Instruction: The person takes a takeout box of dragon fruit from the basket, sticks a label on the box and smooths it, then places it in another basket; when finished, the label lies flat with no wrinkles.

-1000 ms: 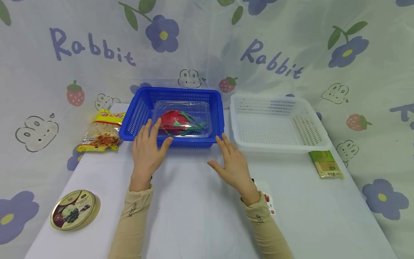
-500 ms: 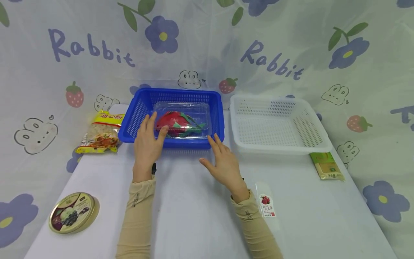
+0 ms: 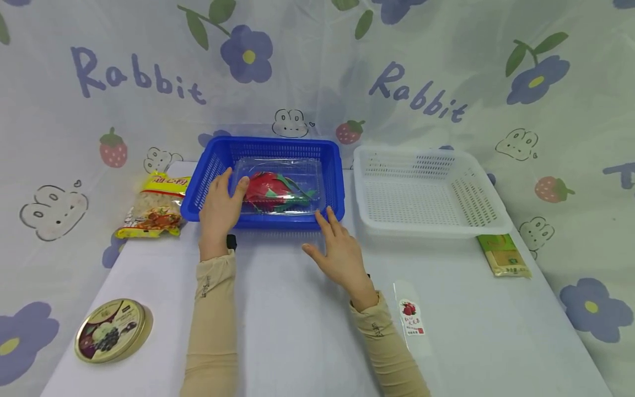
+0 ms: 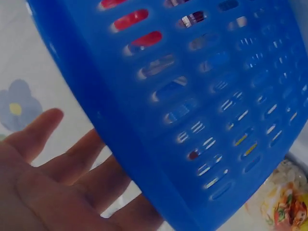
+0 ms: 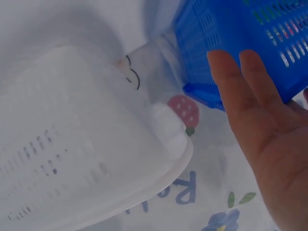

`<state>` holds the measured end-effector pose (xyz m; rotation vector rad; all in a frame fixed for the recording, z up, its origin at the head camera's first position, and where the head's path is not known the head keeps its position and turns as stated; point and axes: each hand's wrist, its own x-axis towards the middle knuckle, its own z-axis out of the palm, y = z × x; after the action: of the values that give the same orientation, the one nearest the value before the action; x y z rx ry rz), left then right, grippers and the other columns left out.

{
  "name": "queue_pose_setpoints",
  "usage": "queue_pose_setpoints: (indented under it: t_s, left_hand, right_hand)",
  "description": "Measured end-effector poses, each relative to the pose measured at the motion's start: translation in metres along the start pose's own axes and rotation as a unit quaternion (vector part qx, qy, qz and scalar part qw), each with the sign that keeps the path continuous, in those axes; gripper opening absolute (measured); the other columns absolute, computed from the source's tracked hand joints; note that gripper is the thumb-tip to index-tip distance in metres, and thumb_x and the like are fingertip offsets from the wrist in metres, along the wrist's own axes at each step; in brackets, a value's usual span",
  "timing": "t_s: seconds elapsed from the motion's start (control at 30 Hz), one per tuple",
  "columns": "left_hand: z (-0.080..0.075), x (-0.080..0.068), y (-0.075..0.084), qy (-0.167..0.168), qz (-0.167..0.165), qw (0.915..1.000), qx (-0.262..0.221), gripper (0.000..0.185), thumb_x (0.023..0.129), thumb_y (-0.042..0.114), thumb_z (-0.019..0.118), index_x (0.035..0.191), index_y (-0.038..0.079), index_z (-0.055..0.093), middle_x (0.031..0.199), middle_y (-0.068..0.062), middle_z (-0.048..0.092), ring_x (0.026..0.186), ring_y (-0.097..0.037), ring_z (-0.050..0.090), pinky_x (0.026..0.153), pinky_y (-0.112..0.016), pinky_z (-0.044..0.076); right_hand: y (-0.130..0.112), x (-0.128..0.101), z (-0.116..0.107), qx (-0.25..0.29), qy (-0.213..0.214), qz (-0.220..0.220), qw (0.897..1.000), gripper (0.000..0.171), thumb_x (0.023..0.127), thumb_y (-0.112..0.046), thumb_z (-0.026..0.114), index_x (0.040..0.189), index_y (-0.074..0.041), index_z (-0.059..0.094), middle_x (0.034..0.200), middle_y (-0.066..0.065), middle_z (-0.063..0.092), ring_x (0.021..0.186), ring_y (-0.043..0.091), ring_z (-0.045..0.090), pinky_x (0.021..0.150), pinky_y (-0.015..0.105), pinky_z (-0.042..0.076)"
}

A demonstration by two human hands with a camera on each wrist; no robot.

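Inside the blue basket (image 3: 292, 222), a clear container (image 3: 310, 172) shows a red-and-green item (image 3: 268, 190) through its plastic! At the basket's near-left rim, the left hand (image 3: 219, 210) is loosely extended; by its near-right corner, the right hand (image 3: 342, 256) spreads its fingers, both gripping nothing.

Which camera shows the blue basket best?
The head view: it shows most of the blue basket, including its inside and the clear box there. The left wrist view shows a slotted wall and rim close up, cropped; the right wrist view shows only part, at upper right, partly behind the right hand.
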<state>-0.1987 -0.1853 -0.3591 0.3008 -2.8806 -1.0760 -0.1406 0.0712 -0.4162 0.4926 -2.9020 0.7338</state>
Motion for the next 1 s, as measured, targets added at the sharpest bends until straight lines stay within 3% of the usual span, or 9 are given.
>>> queue_pose_setpoints:
  t_s: [0.2,0.6,0.83,1.0]
  left_hand:
    - [-0.006,0.011,0.002,-0.042,-0.041,0.9982,-0.004,0.089,0.09,0.076,0.02,0.157,0.019,0.011,0.161,-0.022,0.014,0.146,-0.046,0.016,0.109,-0.074,0.016]
    - [-0.004,0.026,0.003,-0.116,-0.089,0.989,0.023,0.098,0.087,0.081,0.02,0.157,0.016,0.003,0.16,-0.025,0.013,0.145,-0.051,0.014,0.109,-0.076,0.01]
    - [0.003,0.03,0.002,-0.139,-0.118,0.9815,0.059,0.102,0.084,0.083,0.019,0.157,0.015,-0.003,0.158,-0.027,0.015,0.142,-0.053,0.019,0.109,-0.073,0.018]
    - [0.01,0.031,0.0,-0.135,-0.121,0.9794,0.089,0.104,0.083,0.085,0.022,0.156,0.017,-0.007,0.155,-0.031,0.021,0.139,-0.055,0.025,0.107,-0.072,0.023]
  right_hand:
    - [0.0,0.0,0.002,0.004,0.005,0.002,1.0,0.077,0.092,-0.054,0.056,0.154,-0.019,0.027,0.162,0.01,0.019,0.116,0.044,0.057,0.083,0.054,0.052]
    - [0.001,0.001,0.008,0.008,0.0,0.017,1.0,0.077,0.093,-0.052,0.057,0.155,-0.02,0.024,0.164,0.006,0.015,0.115,0.043,0.057,0.081,0.053,0.053]
    - [0.0,0.0,0.008,0.004,-0.005,0.017,1.0,0.077,0.094,-0.055,0.053,0.155,-0.021,0.022,0.164,0.006,0.013,0.114,0.043,0.058,0.079,0.052,0.053]
    - [0.0,0.0,0.008,0.003,-0.007,0.018,1.0,0.077,0.093,-0.056,0.052,0.155,-0.021,0.021,0.164,0.005,0.013,0.113,0.042,0.059,0.078,0.051,0.054]
